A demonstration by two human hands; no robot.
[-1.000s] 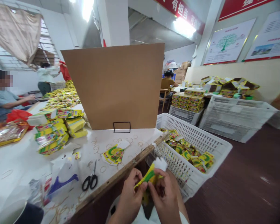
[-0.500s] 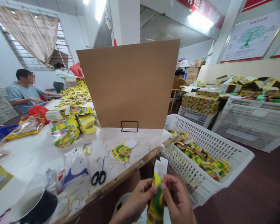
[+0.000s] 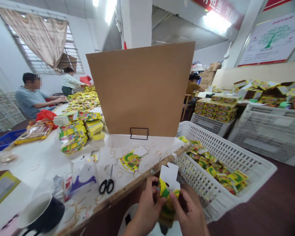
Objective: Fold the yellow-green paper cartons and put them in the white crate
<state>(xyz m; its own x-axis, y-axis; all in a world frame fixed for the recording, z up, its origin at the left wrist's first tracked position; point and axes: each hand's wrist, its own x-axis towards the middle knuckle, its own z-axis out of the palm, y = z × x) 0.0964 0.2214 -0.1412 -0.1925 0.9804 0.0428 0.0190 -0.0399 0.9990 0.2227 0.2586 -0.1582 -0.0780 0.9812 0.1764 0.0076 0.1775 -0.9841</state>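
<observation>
Between my two hands, below the table's front edge, is a small yellow and green carton with its white end flaps standing up. My left hand grips its left side, thumb on the front. On the right side, my right hand pinches the carton near its opening, which shows a dark gap under the flaps. Several flat cartons lie fanned out on the table ahead. Right of my hands, a white plastic basket holds many filled-looking yellow and green packets.
Black-handled scissors, rubber bands and a dark mug lie on the white table. A cardboard panel stands upright behind. Bundled cartons are stacked left. Co-workers sit and stand farther back.
The carton has gone from flattened to opened out, its mouth spread between my hands. My left fingers have moved up its side. The view has shifted slightly left.
</observation>
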